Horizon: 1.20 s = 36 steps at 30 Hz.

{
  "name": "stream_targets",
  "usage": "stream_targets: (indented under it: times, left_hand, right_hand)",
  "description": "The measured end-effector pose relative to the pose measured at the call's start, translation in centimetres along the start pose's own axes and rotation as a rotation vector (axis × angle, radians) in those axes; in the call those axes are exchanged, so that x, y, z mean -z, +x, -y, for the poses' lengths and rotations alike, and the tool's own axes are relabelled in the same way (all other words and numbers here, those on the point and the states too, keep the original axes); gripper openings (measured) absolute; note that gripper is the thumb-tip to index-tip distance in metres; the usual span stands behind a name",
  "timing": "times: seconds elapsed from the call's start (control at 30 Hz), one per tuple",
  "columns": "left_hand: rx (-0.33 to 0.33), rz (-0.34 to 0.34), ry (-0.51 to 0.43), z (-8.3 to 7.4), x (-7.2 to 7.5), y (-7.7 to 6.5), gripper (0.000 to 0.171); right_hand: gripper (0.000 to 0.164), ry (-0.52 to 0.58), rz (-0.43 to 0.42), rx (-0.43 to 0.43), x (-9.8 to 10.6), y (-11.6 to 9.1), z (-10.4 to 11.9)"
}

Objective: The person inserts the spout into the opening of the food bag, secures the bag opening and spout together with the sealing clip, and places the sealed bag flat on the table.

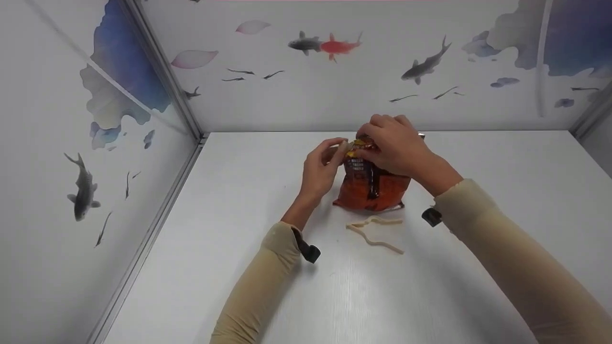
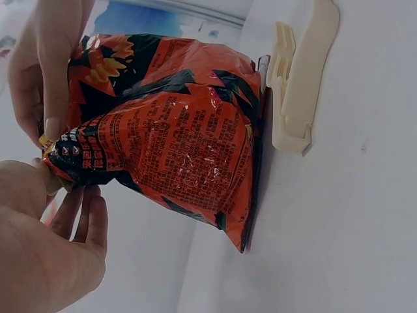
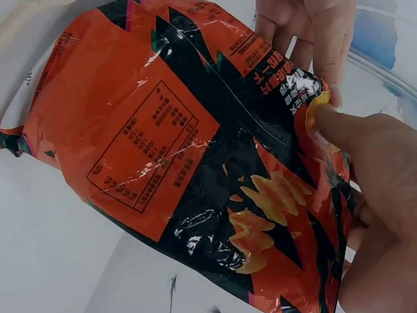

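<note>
A red and black snack bag (image 1: pixel 373 188) stands upright on the white table, its top edge folded over. Pictures of wavy chips (image 3: pixel 260 222) show on its side in the right wrist view. My left hand (image 1: pixel 319 169) pinches the left corner of the bag's top between thumb and fingers. Across the top, my right hand (image 1: pixel 394 145) grips the folded edge, thumb in front and fingers behind. On the table just in front of the bag lies a cream-coloured bag clip (image 1: pixel 375 234), its two arms spread apart; the left wrist view shows the clip (image 2: pixel 300 85) close beside the bag's base.
The white table (image 1: pixel 229 191) meets a back wall (image 1: pixel 334 95) printed with fish and petals, just behind the bag. A side panel (image 1: pixel 48 191) with a metal frame (image 1: pixel 158 200) borders the table on the left. Dark wrist cameras (image 1: pixel 311 253) sit on both sleeves.
</note>
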<state>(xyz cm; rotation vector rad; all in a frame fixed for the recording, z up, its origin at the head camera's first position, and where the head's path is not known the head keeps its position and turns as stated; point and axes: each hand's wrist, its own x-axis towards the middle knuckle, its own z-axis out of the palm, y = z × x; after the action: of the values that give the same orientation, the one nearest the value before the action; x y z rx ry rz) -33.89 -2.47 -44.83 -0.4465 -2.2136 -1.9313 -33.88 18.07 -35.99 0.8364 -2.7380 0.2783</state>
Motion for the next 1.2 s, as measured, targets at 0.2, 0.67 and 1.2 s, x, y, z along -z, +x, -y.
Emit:
stream_targets:
  times: [0.2, 0.67, 1.2]
  left_hand:
    - [-0.025, 0.021, -0.003, -0.2, -0.2, 0.1, 0.033]
    - [-0.053, 0.032, 0.019, 0.0, -0.1, 0.0, 0.033]
    - [0.039, -0.029, 0.131, 0.1, 0.8, -1.5, 0.047]
  right_hand:
    - [0.029, 0.032, 0.027, -0.021, -0.2, 0.2, -0.3]
    - [0.020, 0.254, 0.057, -0.076, -0.3, 0.3, -1.4]
    - [0.020, 0.283, 0.061, -0.060, -0.5, 0.2, -1.5]
